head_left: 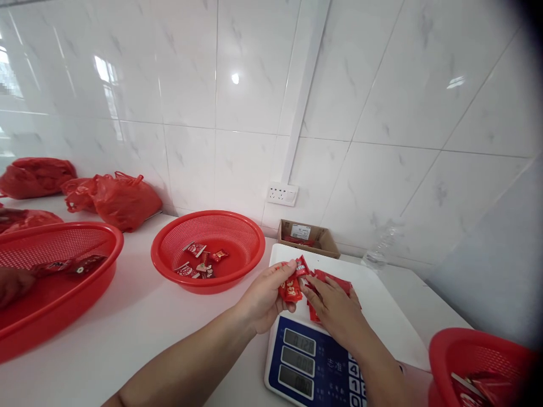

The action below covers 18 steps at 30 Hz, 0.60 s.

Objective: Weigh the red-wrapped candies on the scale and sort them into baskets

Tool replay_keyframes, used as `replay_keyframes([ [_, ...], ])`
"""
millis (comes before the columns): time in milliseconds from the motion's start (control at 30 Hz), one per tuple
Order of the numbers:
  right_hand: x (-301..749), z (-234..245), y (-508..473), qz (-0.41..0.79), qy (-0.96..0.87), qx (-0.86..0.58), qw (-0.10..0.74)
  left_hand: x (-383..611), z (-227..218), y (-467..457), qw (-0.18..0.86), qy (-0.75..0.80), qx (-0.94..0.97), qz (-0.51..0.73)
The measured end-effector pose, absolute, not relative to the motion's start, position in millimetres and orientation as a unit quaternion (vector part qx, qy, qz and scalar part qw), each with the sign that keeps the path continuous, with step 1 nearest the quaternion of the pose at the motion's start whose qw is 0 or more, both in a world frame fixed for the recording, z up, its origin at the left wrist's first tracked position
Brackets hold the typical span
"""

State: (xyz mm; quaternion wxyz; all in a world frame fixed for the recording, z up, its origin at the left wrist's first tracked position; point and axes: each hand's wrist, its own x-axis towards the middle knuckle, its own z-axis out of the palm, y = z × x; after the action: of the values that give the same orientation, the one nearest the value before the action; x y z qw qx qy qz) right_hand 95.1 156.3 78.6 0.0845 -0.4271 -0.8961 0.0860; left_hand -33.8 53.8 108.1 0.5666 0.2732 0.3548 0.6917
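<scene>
In the head view, the left hand (265, 297) holds a few small red packets (292, 288), pinched between thumb and fingers above the near left part of the scale (382, 308). The right hand (335, 302) is palm down with its fingers slightly parted, over loose wrappers (343, 284) on the scale plate; its fingertips come up close beside the held packets. I cannot tell whether it grips any of them.

The step in hand looks like handling the packets over the plate with both hands. The next move seems to call for a steady left pinch and light right fingers, so that single packets can be parted from the others without sliding.

On the white surface (148, 322), a round basket (248, 249) left of the scale holds several packets. Farther left, a larger basket (97, 288) has another person's hand (14, 285) inside, with red bags (123, 198) beyond it on the far side. A cardboard box (326, 240) sits just beyond the scale, near the wall, and at the near right is a third basket (436, 362) with more packets in it.
</scene>
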Motion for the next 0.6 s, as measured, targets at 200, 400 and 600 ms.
replay_keyframes([
  [200,101.3,81.8,158.1,0.081,-0.901,-0.402,0.138,-34.2,108.4,55.1,0.566,0.354,0.284,0.688],
  [400,104.6,83.7,160.3,0.076,-0.901,-0.387,0.180,-34.1,105.6,56.2,0.567,0.350,0.285,0.689],
  [600,96.0,76.7,152.3,0.059,-0.904,-0.397,0.149,-33.3,106.6,55.6,0.568,0.345,0.287,0.689],
])
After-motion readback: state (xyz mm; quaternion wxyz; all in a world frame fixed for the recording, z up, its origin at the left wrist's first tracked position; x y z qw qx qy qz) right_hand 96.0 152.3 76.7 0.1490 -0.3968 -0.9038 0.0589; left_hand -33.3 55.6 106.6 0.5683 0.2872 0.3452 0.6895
